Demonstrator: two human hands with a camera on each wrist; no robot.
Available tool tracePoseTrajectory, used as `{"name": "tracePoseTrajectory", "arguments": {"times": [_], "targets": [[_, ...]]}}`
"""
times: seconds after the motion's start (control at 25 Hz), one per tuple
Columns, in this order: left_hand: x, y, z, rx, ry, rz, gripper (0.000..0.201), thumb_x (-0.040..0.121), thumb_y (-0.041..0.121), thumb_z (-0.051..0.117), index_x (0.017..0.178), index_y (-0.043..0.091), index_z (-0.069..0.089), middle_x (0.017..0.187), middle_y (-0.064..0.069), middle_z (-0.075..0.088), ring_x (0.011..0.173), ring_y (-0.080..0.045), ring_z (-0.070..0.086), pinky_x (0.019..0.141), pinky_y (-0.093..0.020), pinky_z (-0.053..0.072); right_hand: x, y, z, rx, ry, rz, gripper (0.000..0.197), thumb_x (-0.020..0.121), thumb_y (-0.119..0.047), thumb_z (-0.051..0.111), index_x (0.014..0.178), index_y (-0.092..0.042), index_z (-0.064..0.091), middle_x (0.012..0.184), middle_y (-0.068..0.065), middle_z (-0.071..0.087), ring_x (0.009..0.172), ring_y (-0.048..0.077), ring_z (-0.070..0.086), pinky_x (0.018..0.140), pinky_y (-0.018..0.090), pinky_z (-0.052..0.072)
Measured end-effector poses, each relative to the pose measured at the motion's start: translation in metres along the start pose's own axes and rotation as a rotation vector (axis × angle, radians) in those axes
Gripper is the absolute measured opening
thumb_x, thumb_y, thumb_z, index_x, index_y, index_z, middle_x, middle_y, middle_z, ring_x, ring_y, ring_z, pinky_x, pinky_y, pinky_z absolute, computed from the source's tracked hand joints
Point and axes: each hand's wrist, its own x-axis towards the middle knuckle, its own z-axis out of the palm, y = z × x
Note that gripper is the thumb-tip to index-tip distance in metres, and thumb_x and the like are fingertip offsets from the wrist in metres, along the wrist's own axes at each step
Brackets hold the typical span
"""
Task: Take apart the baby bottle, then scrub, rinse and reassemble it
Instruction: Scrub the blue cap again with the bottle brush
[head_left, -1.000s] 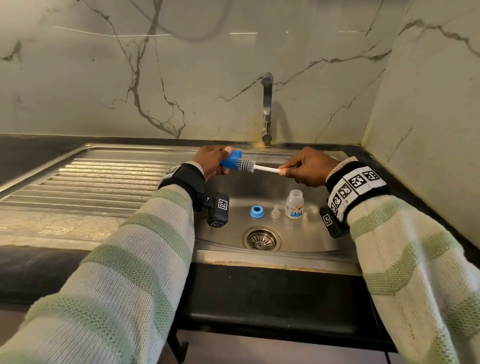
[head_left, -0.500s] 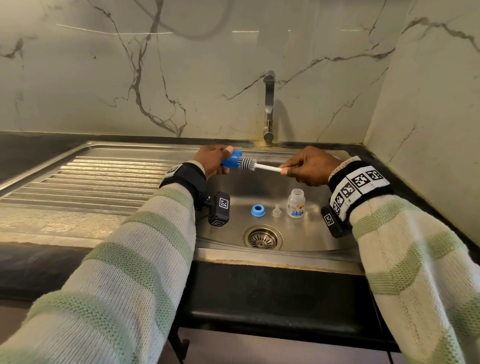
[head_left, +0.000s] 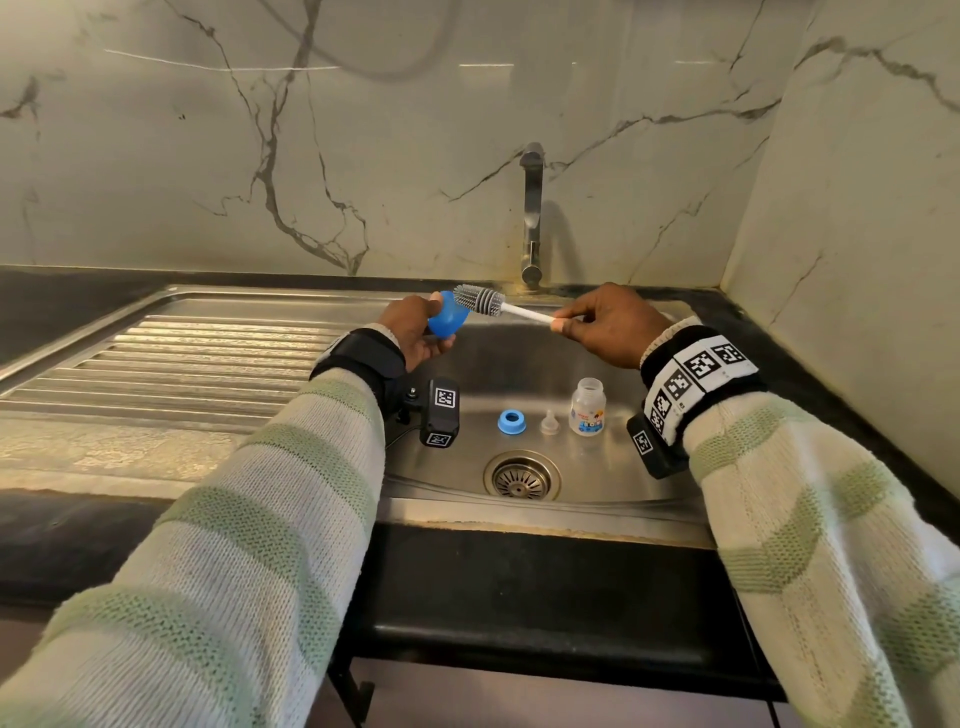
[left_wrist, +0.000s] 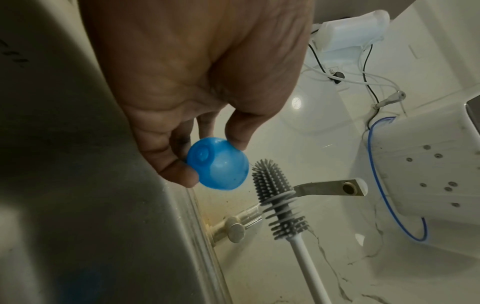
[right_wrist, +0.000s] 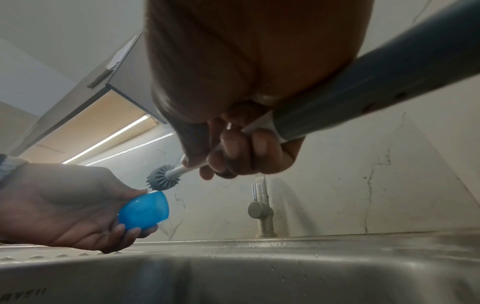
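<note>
My left hand (head_left: 413, 332) pinches the blue bottle cap (head_left: 445, 322) above the back left of the sink basin; the cap (left_wrist: 217, 163) sits between thumb and fingertips. My right hand (head_left: 605, 325) grips the white handle of the bottle brush (head_left: 511, 307). The grey bristle head (head_left: 478, 300) lies outside the cap, just above its rim (right_wrist: 163, 181). On the basin floor stand the clear bottle body (head_left: 587, 407), the clear teat (head_left: 548, 422) and the blue collar ring (head_left: 511, 422), in a row.
A steel tap (head_left: 531, 218) rises behind the basin against the marble wall. The drain strainer (head_left: 521, 475) sits at the front of the basin. A ribbed draining board (head_left: 171, 358) stretches to the left. A marble side wall closes in on the right.
The brush head, which was inside the blue cap, has come out and now lies above the cap's rim. My left hand has tilted the cap downward.
</note>
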Motion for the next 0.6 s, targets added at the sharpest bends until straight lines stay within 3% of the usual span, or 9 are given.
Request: {"name": "tracePoseTrajectory", "arguments": {"times": [0.2, 0.44, 0.6], "targets": [[-0.005, 0.0015, 0.0014, -0.033, -0.066, -0.015, 0.024, 0.101, 0.019, 0.048, 0.121, 0.006, 0.05, 0.1, -0.017, 0.052, 0.076, -0.026, 0.055, 0.066, -0.031, 0.051, -0.0003, 0.0011, 0.0014, 0.01, -0.001, -0.02, 0.026, 0.093, -0.031, 0.064, 0.112, -0.018, 0.074, 0.097, -0.002, 0.071, 0.086, 0.019, 0.063, 0.078, 0.029, 0.05], [-0.0071, 0.0055, 0.0012, -0.058, -0.079, -0.044, 0.026, 0.1, 0.019, 0.043, 0.123, 0.008, 0.048, 0.115, -0.023, 0.053, 0.079, -0.028, 0.056, 0.064, -0.031, 0.049, 0.0004, 0.0046, 0.0044, 0.026, 0.018, -0.024, 0.026, 0.092, -0.03, 0.066, 0.112, -0.016, 0.074, 0.091, -0.003, 0.07, 0.078, 0.011, 0.06, 0.075, 0.024, 0.044], [-0.0063, 0.0037, 0.0013, -0.076, -0.078, -0.061, 0.037, 0.1, 0.017, 0.04, 0.133, 0.003, 0.045, 0.117, -0.021, 0.053, 0.082, -0.028, 0.059, 0.064, -0.035, 0.051, -0.0005, 0.0002, 0.0074, 0.04, -0.109, -0.03, 0.026, 0.091, -0.029, 0.068, 0.112, -0.016, 0.074, 0.095, -0.004, 0.073, 0.078, 0.007, 0.06, 0.074, 0.024, 0.047]]}}
